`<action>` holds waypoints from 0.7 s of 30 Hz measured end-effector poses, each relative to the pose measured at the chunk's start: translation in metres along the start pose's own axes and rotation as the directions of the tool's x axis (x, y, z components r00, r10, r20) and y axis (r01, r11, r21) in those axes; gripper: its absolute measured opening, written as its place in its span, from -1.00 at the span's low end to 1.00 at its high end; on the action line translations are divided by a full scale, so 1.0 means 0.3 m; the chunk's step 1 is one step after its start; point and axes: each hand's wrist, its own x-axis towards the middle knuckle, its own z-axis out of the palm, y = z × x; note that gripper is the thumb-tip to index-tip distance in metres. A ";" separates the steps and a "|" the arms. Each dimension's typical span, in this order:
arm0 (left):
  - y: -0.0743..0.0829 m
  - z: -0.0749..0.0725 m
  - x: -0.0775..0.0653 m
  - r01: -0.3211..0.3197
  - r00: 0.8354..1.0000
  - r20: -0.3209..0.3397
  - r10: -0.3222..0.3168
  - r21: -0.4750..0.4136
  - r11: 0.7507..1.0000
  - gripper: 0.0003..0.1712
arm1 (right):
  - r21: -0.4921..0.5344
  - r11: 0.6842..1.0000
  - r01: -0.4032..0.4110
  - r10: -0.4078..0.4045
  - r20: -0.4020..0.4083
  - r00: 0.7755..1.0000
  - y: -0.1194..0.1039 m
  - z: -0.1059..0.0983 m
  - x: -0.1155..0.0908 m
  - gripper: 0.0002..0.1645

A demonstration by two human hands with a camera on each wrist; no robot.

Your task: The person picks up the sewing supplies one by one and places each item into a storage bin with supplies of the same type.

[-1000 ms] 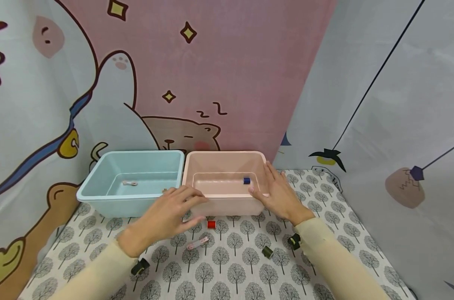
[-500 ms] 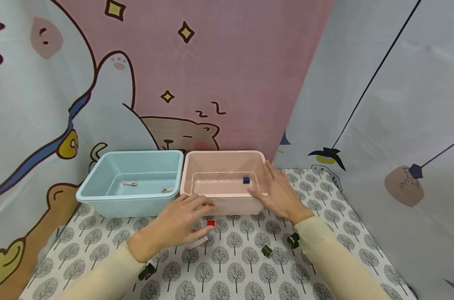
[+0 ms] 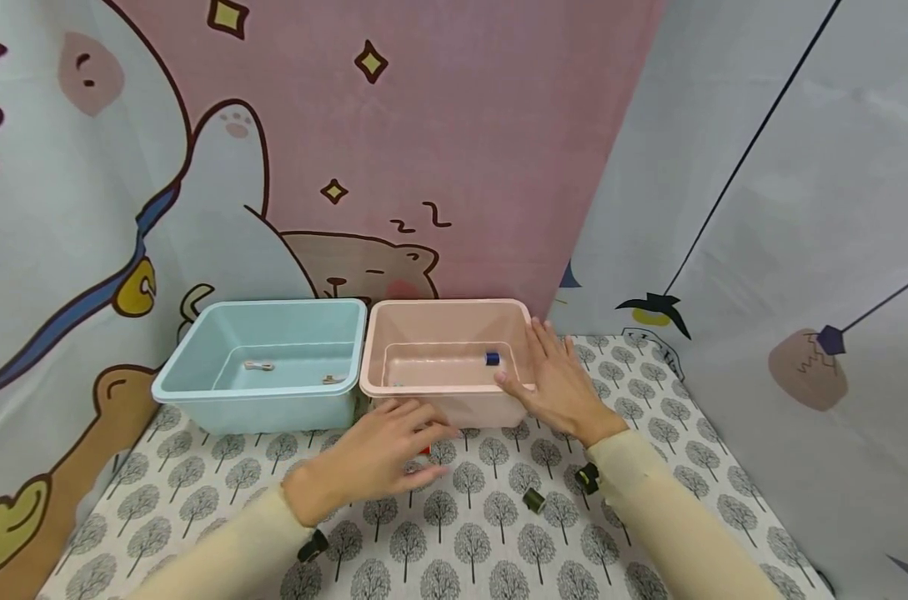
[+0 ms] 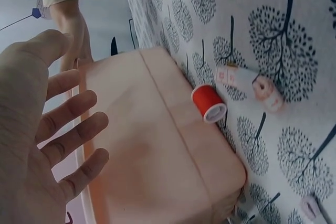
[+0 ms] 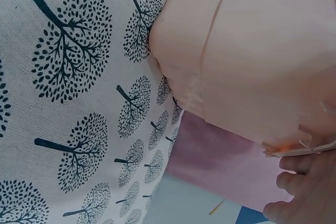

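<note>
My left hand (image 3: 382, 446) hovers in front of the pink bin (image 3: 454, 408), fingers spread and loosely bent, holding nothing. In the left wrist view, a red thread spool (image 4: 209, 103) lies on the cloth against the bin's front wall. Beside it is a pinkish-white strip with a rolled end (image 4: 249, 83), covered by the left hand in the head view. My right hand (image 3: 559, 387) rests along the bin's right rim with fingers extended. Inside the pink bin lies a blue spool (image 3: 492, 359).
A light blue bin (image 3: 258, 411) stands against the pink one's left side, with two small clip-like pieces, one pinkish (image 3: 258, 366) and one tan (image 3: 332, 380). A dark green spool (image 3: 533, 500) lies on the tree-print cloth (image 3: 469, 554). A printed curtain (image 3: 499, 167) hangs behind.
My left hand has moved right, from the blue bin's front corner to the pink bin's front, now covering the strip and most of the red spool. The right hand stays at the rim.
</note>
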 end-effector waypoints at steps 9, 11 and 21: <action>0.023 0.046 0.013 0.042 0.992 0.121 -0.039 -0.023 0.999 -0.36 | 0.014 1.000 -0.002 0.002 -0.005 1.000 -0.004 0.003 0.005 0.39; 0.029 0.057 0.015 0.055 0.986 0.159 -0.050 -0.030 0.998 -0.34 | 0.011 1.000 -0.002 0.003 -0.007 1.000 -0.003 0.006 0.006 0.39; 0.052 0.117 0.029 0.050 0.973 0.230 -0.032 -0.070 0.996 -0.34 | 0.015 1.000 -0.002 0.002 -0.018 1.000 0.004 0.008 0.006 0.38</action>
